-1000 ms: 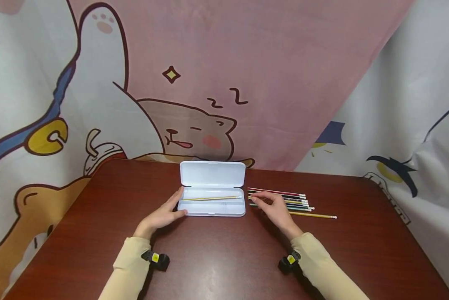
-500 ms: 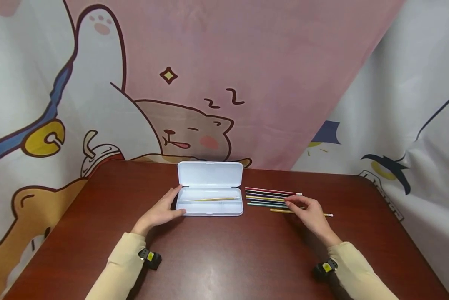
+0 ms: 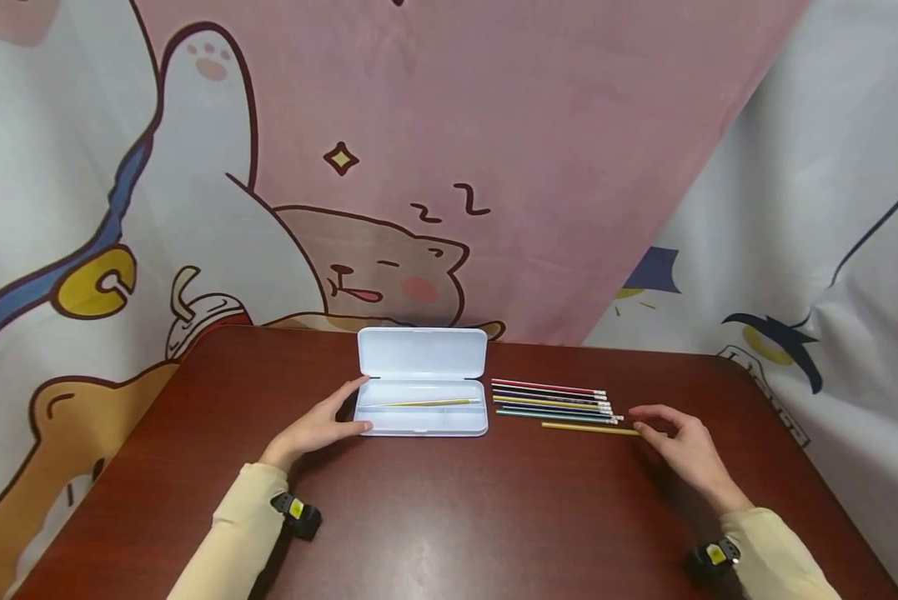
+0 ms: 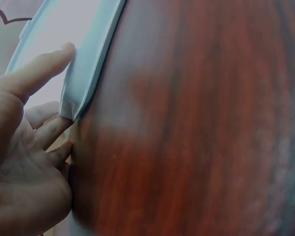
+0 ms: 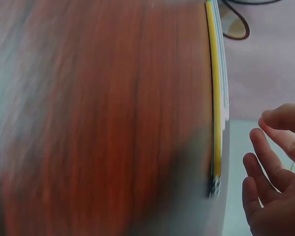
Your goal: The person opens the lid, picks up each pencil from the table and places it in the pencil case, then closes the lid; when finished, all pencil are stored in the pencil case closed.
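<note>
I see one pencil [image 3: 426,403] already lying in the open white box [image 3: 422,419], and a row of pencils [image 3: 554,402] is left on the table [image 3: 449,517] beside it. My left hand [image 3: 316,427] rests flat against the box's end, and my right hand [image 3: 679,447], fingers loose and holding nothing, touches the tip of the yellow pencil [image 3: 589,428].

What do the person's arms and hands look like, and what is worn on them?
Both arms wear long beige sleeves: left sleeve, right sleeve. At each wrist sits a small black device with a yellow mark: left device, right device. The left hand and right hand are bare, with no gloves; no rings are visible.
</note>
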Demonstrator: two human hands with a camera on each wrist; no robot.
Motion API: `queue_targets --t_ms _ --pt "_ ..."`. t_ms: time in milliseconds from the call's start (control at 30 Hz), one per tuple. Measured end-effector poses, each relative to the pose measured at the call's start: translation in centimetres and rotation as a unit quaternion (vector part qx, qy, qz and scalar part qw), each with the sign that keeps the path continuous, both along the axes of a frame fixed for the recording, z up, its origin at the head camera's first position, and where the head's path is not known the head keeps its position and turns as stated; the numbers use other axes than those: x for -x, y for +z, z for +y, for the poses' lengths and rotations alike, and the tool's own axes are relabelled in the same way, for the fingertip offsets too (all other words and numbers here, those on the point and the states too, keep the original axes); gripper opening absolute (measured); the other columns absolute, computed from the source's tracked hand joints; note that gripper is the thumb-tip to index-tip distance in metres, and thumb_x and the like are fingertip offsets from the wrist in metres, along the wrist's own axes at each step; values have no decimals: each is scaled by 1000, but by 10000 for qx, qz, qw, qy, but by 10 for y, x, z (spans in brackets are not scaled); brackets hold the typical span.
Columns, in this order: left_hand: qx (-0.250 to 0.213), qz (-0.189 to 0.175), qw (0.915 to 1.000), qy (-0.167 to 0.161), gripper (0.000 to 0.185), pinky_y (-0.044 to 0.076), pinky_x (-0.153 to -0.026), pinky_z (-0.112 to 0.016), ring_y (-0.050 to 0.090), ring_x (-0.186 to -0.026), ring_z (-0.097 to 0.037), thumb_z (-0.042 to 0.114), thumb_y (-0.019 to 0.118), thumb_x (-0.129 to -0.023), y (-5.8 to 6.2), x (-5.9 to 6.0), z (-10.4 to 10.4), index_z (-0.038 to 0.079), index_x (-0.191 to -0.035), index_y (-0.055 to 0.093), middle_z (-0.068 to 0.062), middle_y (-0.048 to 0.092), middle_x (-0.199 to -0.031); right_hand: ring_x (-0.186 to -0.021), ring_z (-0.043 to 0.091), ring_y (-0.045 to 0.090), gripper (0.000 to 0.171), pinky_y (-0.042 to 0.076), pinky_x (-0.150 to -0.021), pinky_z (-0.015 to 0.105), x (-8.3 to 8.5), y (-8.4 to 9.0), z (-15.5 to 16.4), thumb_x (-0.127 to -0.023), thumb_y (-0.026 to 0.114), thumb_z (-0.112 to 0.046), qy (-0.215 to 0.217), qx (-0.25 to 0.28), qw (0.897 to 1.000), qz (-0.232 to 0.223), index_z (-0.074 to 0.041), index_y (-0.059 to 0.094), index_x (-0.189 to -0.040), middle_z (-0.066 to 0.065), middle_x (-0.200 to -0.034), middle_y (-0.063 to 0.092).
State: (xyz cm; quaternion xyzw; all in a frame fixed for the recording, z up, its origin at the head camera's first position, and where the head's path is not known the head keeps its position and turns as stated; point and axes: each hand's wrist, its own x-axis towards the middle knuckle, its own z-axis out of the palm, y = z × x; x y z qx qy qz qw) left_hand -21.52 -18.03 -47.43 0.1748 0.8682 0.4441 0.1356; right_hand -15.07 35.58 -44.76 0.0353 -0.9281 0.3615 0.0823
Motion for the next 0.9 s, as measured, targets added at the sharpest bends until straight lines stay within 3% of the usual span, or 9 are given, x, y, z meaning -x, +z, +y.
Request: queue_targets --t_ms 167,367,600,667,800,900 --pt "-104 -80 9999 -76 84 17 -109 -61 20 -141 -40 32 70 -87 -1 0 -1 7 -152 24 -22 22 -155 -92 16 56 22 42 -71 19 -3 -5 14 -90 68 -9 0 -252 9996 82 -4 69 -112 16 -111 66" --pt "-129 -34 9998 -152 81 16 -108 -61 19 -140 -41 26 70 -88 1 -1 -1 4 -152 24 -24 21 -154 -103 32 55 24 44 -77 29 -4 -13 25 -90 69 -12 -52 -431 9989 -162 -4 69 -113 19 -114 64" --pt "-146 -53 9998 -156 81 15 -109 -62 18 -141 -41 25 70 -88 1 -1 -2 4 -152 23 -25 20 -154 -101 28 56 26 43 -75 23 -5 -21 29 -90 69 -8 -132 -362 9981 -477 -1 68 -115 21 -114 64" --pt "-144 -59 9998 -160 81 15 -108 -62 17 -141 -42 25 70 -88 1 -1 -2 4 -152 23 -25 19 -154 -100 29 56 26 44 -76 26 -5 -23 28 -89 69 -5 -148 -332 9984 -427 -1 68 -114 21 -112 63" --pt "-159 -85 9997 -168 82 15 -108 -63 17 -141 -42 25 69 -89 2 -1 -2 4 -152 22 -25 18 -155 -103 37 54 26 43 -82 44 -5 -23 26 -88 68 0 -108 -237 9986 -464 3 67 -113 25 -113 61" --pt "-142 -102 9997 -157 82 14 -108 -63 16 -141 -42 25 69 -89 2 0 -2 5 -152 22 -25 17 -155 -100 36 53 24 43 -81 44 -3 -24 26 -88 68 1 -102 -260 9982 -534 3 67 -112 25 -112 61"
